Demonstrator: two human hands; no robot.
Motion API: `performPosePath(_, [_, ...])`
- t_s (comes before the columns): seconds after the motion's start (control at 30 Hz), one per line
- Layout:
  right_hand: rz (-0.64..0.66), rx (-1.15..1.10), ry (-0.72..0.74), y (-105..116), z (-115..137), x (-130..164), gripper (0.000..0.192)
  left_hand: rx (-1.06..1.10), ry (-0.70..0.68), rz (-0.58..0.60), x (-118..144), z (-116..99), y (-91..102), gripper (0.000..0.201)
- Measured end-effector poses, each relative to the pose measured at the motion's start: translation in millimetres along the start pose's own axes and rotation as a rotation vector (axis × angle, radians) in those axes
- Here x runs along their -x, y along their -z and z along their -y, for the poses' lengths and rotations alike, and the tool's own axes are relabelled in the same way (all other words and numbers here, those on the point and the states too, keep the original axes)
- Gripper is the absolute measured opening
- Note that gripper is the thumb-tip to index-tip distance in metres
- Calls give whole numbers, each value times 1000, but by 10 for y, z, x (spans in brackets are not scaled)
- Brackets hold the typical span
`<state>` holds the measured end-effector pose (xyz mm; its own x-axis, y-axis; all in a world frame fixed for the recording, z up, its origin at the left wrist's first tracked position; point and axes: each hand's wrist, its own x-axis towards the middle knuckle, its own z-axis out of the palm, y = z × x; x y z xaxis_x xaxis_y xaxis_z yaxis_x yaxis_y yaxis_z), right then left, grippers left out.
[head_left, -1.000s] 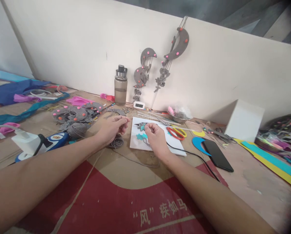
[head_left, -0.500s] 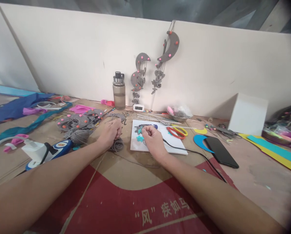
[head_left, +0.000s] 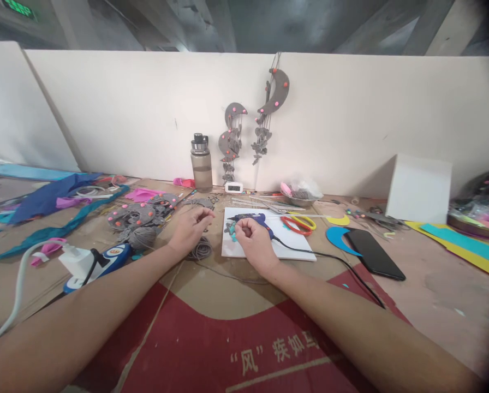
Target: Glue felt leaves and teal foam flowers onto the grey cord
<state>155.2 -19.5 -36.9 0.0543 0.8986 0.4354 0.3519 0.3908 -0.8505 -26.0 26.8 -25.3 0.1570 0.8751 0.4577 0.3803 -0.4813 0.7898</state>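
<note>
My left hand (head_left: 190, 228) is above the cardboard-covered table, beside a coil of grey yarn (head_left: 201, 249). Its thumb and fingertips come together toward the right; anything between them is too small to see. Over the left part of a white board (head_left: 287, 252), my right hand (head_left: 253, 240) has its fingers curled in a pinch, and what they hold is hidden. Small teal cut-outs (head_left: 231, 229) with grey bits lie by its fingertips. Just behind that hand a blue glue gun (head_left: 255, 218) rests on the board, its black cord running right.
Scissors with red and yellow handles (head_left: 297, 225), a blue crescent (head_left: 339, 240) and a black phone (head_left: 375, 254) lie at right. A water bottle (head_left: 202, 166) stands behind. Grey decorated crescents (head_left: 132, 216) and a power strip (head_left: 115, 259) are at left. Grey hanging ornaments (head_left: 278, 93) hang against the white panel.
The camera view has tipped upward and shifted slightly. My left hand's fingers have stretched from a tighter curl toward the right. My right hand stays over the board; more of the glue gun shows.
</note>
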Motion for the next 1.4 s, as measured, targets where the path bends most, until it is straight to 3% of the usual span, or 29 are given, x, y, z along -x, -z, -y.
performPosePath(0.13, [22, 62, 91, -18, 43, 69, 9, 125, 22, 21, 42, 29, -36, 24])
performPosePath(0.37, [77, 200, 311, -50, 117, 169, 3, 136, 16, -105, -27, 131, -55, 25])
performPosePath(0.87, [85, 227, 290, -16, 98, 142, 5, 140, 13, -180, -54, 168, -56, 6])
performPosePath(1.23, [77, 207, 259, -4, 67, 119, 3, 16, -13, -104, -49, 24, -46, 11])
performPosePath(1.4, [71, 202, 242, 1, 47, 115, 3, 82, -74, -110, -37, -90, -18, 19])
